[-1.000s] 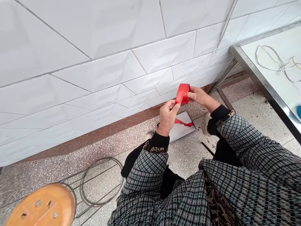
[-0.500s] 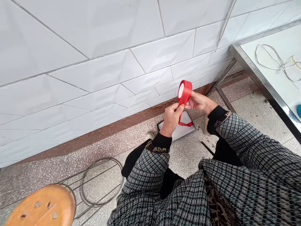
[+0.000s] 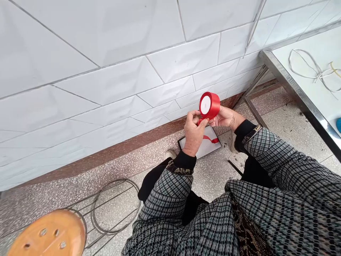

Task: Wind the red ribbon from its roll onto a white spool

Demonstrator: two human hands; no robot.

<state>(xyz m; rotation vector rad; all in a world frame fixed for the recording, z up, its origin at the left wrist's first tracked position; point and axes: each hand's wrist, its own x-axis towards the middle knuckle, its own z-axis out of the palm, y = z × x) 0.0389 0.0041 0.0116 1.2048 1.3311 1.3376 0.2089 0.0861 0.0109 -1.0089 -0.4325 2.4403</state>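
Observation:
A roll of red ribbon (image 3: pixel 214 106) with a white core is held up in front of the tiled wall, its flat side turned toward the left. My right hand (image 3: pixel 223 116) grips the roll from behind and the right; some of its fingers are hidden by the roll. Just below the roll, my left hand (image 3: pixel 194 129) pinches the ribbon between thumb and fingers. Under the hands, a shallow white tray with a dark rim (image 3: pixel 206 152) lies on the floor, and a loose length of red ribbon (image 3: pixel 214 140) rests over it.
At right stands a metal-framed table (image 3: pixel 295 83) with a tangle of white wire (image 3: pixel 310 76) on top. An orange round stool (image 3: pixel 50 234) with holes and a wire frame (image 3: pixel 115 206) are at lower left. A thin dark stick (image 3: pixel 234 168) lies on the speckled floor.
The roll has turned so more of its white core faces me. My left hand has shifted slightly, and the ribbon strand that hung down toward the tray now shows less.

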